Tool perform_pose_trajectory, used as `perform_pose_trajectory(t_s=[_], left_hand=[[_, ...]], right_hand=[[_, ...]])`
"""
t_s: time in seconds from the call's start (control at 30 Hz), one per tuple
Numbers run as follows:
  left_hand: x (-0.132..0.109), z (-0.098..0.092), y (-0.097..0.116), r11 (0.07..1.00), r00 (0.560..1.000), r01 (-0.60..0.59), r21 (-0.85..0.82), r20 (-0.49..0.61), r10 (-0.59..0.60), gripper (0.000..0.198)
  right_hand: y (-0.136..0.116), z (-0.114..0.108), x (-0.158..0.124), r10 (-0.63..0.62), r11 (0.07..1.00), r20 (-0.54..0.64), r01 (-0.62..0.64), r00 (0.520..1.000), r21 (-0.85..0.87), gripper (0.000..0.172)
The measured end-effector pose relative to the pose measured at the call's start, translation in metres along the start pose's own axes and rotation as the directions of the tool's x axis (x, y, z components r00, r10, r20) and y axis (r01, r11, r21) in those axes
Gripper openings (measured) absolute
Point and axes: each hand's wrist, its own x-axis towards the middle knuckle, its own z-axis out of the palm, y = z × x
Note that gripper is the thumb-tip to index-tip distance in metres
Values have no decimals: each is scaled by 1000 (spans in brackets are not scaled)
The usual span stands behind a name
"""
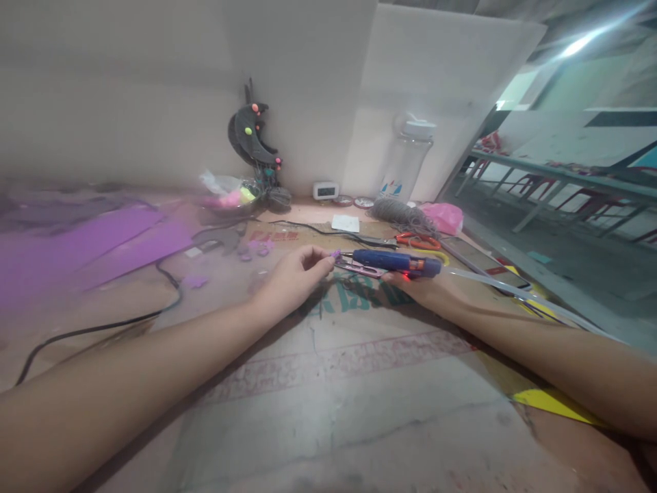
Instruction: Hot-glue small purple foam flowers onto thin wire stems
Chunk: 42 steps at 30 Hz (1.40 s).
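While our left hand [292, 275] pinches the purple piece [335, 254], our right hand [418, 284] grips the glue gun [395, 261]. Light and soft, we judge; best held by its edges.

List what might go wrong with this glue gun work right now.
1. Burn: the left hand pinches a small purple piece right at the nozzle of the blue glue gun, whose red light glows. Fingertips could touch hot glue.
2. Snag: the black cable trails across the table beside the left forearm and might get tugged.
3. Drips may land on the cardboard under the right hand.
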Motion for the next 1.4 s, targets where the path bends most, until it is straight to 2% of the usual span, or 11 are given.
perform_pose_trajectory(t_s=[0.23, 0.4, 0.5, 0.57, 0.63, 0.73, 0.83, 0.97, 1.1, 1.23, 1.4], left_hand=[[0, 0, 2, 1000, 1000, 12, -21, 10, -12, 25], [0, 1, 1, 1000, 1000, 12, -13, -1, -12, 24], [1, 2, 0, 999, 1000, 10, -41, 3, -10, 23], [1, 2, -1, 998, 1000, 9, -55, 11, -9, 22], [1, 3, -2, 998, 1000, 7, -59, 16, -6, 21], [1, 3, -2, 999, 1000, -2, -50, 11, 3, 22], [2, 3, -3, 999, 1000, 1, -45, 13, -1, 24], [2, 3, -4, 999, 1000, 4, -43, 18, -3, 25], [3, 4, -5, 998, 1000, 6, -63, 26, -5, 24], [3, 3, -5, 997, 1000, 18, -72, 15, -17, 25], [4, 2, -5, 996, 998, 20, -92, -51, -25, 22]], right_hand=[[-3, -1, 0, -11, 1000, 5, 10, 1000, 21, 26], [-5, -3, 3, 7, 1000, 24, -6, 1000, -29, 24], [-3, -9, 10, 39, 997, 9, -38, 999, -70, 35], [0, -15, 18, 64, 995, -16, -65, 998, -70, 45], [4, -22, 29, 99, 994, -45, -100, 994, -37, 49], [10, -29, 52, 174, 983, -84, -178, 981, -42, 42], [18, -31, 81, 207, 962, -131, -226, 969, -153, 40], [30, -21, 120, 225, 931, -120, -250, 967, -267, 39], [50, -4, 148, 265, 898, -118, -289, 957, -331, 37], [66, 6, 159, 255, 894, -46, -253, 966, -368, 38], [64, -4, 150, 215, 878, -2, -194, 977, -438, 42]])
